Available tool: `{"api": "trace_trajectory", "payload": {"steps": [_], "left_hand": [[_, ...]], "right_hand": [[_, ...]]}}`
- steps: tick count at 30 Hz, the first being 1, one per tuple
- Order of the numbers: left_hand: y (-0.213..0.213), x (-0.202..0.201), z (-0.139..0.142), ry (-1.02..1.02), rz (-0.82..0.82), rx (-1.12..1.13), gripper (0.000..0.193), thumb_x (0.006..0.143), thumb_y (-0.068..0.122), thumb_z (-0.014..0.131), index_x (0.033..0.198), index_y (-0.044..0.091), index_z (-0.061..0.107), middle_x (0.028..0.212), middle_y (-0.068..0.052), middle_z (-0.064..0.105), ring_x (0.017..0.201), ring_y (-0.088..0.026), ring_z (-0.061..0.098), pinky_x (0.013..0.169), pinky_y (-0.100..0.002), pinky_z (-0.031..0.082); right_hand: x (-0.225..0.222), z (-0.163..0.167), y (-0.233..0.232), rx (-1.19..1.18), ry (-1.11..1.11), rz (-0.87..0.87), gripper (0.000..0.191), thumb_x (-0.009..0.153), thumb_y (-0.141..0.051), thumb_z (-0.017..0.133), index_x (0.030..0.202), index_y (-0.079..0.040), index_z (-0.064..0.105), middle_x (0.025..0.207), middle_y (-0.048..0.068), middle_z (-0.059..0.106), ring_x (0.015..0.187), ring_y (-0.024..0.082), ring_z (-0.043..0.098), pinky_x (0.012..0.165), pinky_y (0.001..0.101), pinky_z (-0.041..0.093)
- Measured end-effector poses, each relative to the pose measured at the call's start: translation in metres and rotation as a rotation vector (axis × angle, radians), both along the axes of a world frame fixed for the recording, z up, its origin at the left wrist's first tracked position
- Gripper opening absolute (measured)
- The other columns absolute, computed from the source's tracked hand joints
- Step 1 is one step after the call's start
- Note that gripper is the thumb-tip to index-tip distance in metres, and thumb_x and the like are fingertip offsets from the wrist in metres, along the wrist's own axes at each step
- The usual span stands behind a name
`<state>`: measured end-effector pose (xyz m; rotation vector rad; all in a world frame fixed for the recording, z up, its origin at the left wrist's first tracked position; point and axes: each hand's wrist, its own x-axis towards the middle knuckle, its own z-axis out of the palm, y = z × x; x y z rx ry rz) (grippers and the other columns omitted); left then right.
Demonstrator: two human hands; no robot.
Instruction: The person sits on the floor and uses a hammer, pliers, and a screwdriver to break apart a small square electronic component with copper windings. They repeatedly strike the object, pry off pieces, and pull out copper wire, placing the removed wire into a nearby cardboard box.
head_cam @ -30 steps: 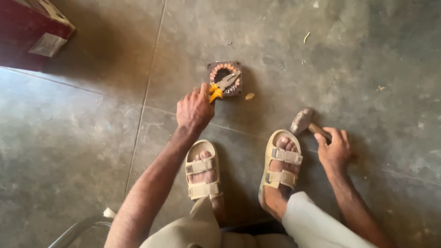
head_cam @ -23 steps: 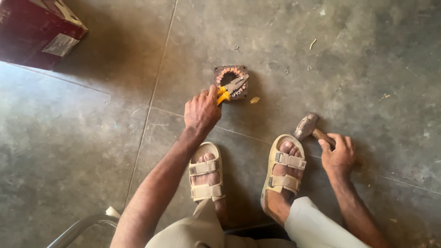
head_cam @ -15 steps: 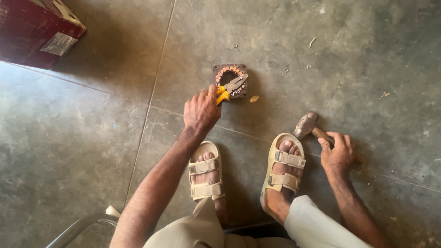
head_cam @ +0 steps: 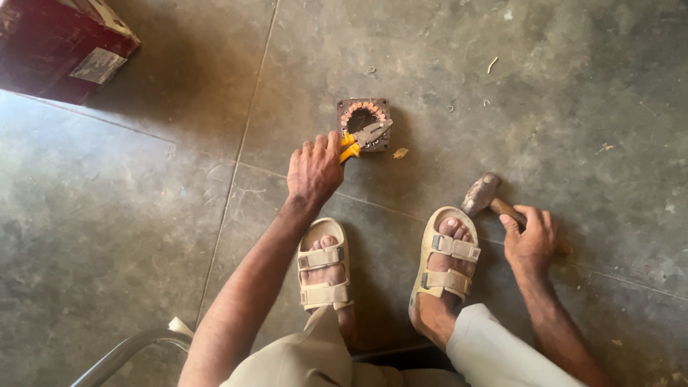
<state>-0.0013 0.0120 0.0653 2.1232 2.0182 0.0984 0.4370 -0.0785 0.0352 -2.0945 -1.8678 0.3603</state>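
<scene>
left hand gripping yellow-handled pliers, nose on the copper-wound stator | right hand on hammer lying on concrete floor | feet in sandals

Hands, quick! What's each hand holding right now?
Left hand: closed on yellow-handled metal pliers, whose tips rest on the square motor part with copper windings.
Right hand: closed on a wooden-handled metal hammer lying on the floor.

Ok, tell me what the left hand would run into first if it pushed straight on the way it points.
The left hand points up-floor; its yellow-handled pliers already reach the square motor stator, so probably that first.
</scene>
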Motion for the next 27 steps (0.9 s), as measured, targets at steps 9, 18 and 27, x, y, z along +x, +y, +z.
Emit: {"api": "trace_trajectory", "payload": {"steps": [9, 18, 27], "left_hand": [[-0.012, -0.004, -0.020, 0.027, 0.022, 0.036, 0.018, 0.096, 0.021, 0.057, 0.110, 0.009, 0.055, 0.092, -0.009, 0.064, 0.086, -0.030, 0.068, 0.069, -0.048, 0.053], [-0.026, -0.010, -0.042, 0.046, -0.002, 0.147, 0.017, 0.099, 0.026, 0.058, 0.107, 0.011, 0.055, 0.088, -0.008, 0.062, 0.080, -0.028, 0.066, 0.066, -0.046, 0.051], [-0.030, -0.015, -0.059, 0.070, 0.002, 0.108, 0.016, 0.096, 0.020, 0.057, 0.109, 0.011, 0.055, 0.090, -0.009, 0.062, 0.083, -0.028, 0.066, 0.069, -0.046, 0.051]], "right_hand": [[0.012, 0.014, -0.004, -0.055, -0.185, 0.106, 0.048, 0.092, -0.035, 0.081, 0.128, -0.007, 0.068, 0.123, 0.017, 0.064, 0.119, 0.041, 0.056, 0.098, 0.0512, 0.048], [-0.007, -0.046, -0.034, -0.091, -0.186, 0.048, 0.049, 0.092, -0.036, 0.081, 0.129, -0.008, 0.067, 0.122, 0.018, 0.063, 0.119, 0.042, 0.056, 0.098, 0.0523, 0.047], [-0.007, -0.047, -0.028, -0.095, -0.169, 0.060, 0.050, 0.091, -0.035, 0.080, 0.130, -0.008, 0.065, 0.123, 0.019, 0.062, 0.119, 0.042, 0.056, 0.096, 0.0522, 0.047]]}}
